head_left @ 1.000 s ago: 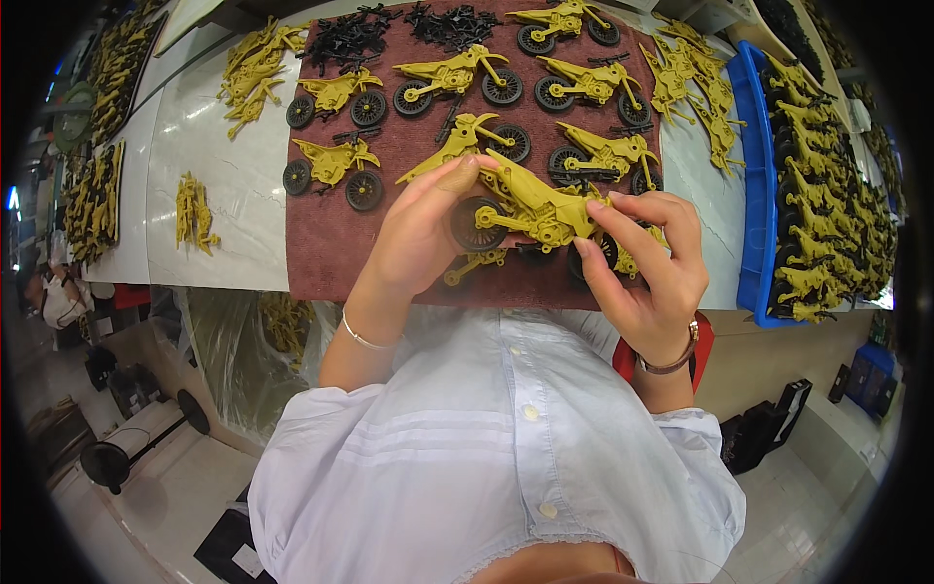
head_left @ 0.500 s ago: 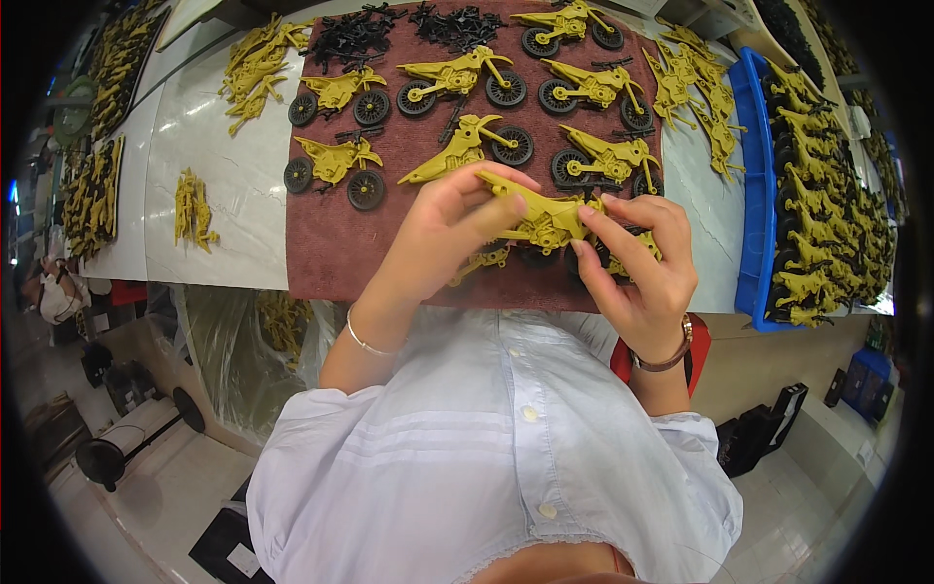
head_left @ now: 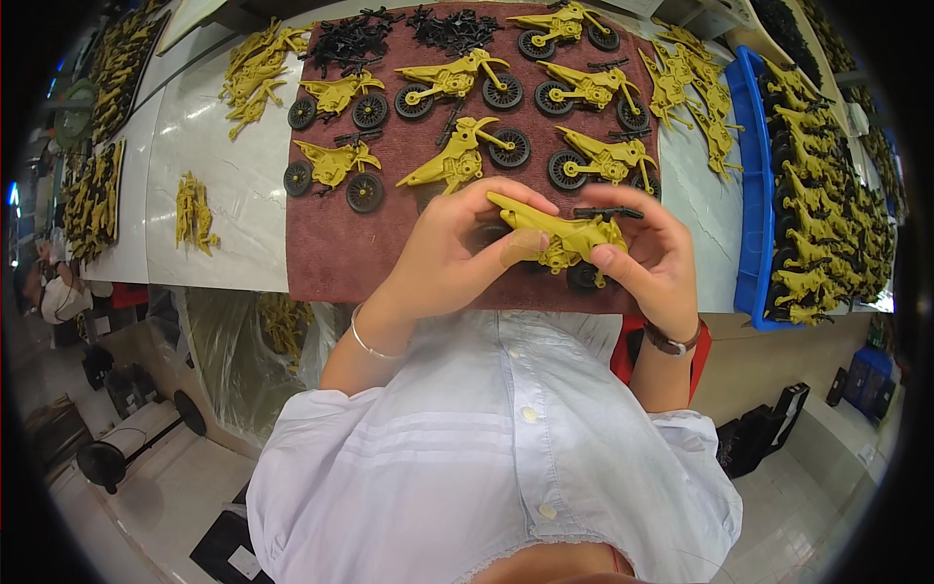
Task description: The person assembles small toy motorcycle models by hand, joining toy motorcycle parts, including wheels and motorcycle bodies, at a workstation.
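Between my hands is a yellow toy motorcycle body (head_left: 559, 234), its tail pointing up and to the left. My left hand (head_left: 452, 253) is closed on the tail end, thumb on the near side. At the front end my right hand (head_left: 662, 258) grips the same body, the thumb against its lower part. A black handlebar piece (head_left: 611, 212) sits at the top of that end, by my right fingers. Beneath, a black wheel (head_left: 584, 276) shows partly; whether it belongs to this body I cannot tell. My hands cover the rest.
On the maroon cloth (head_left: 326, 243) lie several partly assembled motorcycles (head_left: 452, 78) and piles of black handlebars (head_left: 452, 31). Loose yellow parts (head_left: 195, 214) rest on the table at left, more yellow parts (head_left: 696, 88) at right. A blue tray (head_left: 756, 195) holds rows of motorcycles.
The body has come down slightly toward me and turned. My right hand has moved from a fingertip hold to curl round its front, and the black handlebar now shows there.
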`<state>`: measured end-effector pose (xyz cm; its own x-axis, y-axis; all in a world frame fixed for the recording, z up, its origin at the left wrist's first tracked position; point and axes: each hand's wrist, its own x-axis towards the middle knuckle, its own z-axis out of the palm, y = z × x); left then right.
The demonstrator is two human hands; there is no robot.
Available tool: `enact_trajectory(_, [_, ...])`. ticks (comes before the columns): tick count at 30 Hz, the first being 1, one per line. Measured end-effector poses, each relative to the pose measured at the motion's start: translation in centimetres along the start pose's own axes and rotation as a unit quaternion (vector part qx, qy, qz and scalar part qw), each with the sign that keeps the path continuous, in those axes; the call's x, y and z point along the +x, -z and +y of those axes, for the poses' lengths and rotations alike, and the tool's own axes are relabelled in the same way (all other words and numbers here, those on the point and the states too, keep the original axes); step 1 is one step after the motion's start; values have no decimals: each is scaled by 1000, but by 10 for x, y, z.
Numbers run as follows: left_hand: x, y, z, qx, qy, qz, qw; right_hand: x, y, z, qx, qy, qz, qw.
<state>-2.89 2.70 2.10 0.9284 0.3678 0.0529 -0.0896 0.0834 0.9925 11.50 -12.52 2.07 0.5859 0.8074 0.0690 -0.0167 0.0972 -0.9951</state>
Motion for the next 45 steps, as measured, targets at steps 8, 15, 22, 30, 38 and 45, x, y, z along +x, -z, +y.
enact_trajectory(8, [4, 2, -4, -13, -15, 5, 1000, -2, -7, 10, 138, -69, -50, 987])
enact_trajectory(15, [-2, -2, -16, -140, 55, 59, 987, -4, -16, 12, 286, -137, 35, 948])
enact_trajectory(22, [-6, -10, -11, -24, 19, 69, 997, -5, -20, 8, 167, -138, -5, 976])
enact_trajectory(30, [-9, -13, -16, -25, 9, 90, 996, -7, -24, 10, 137, -121, -2, 983])
enact_trajectory(38, [-10, -14, -14, -35, 32, 100, 994, -12, -26, 14, 93, -95, 24, 991])
enact_trajectory(45, [-10, -12, -17, 0, -8, 84, 996, -11, -27, 6, 117, -105, 26, 987])
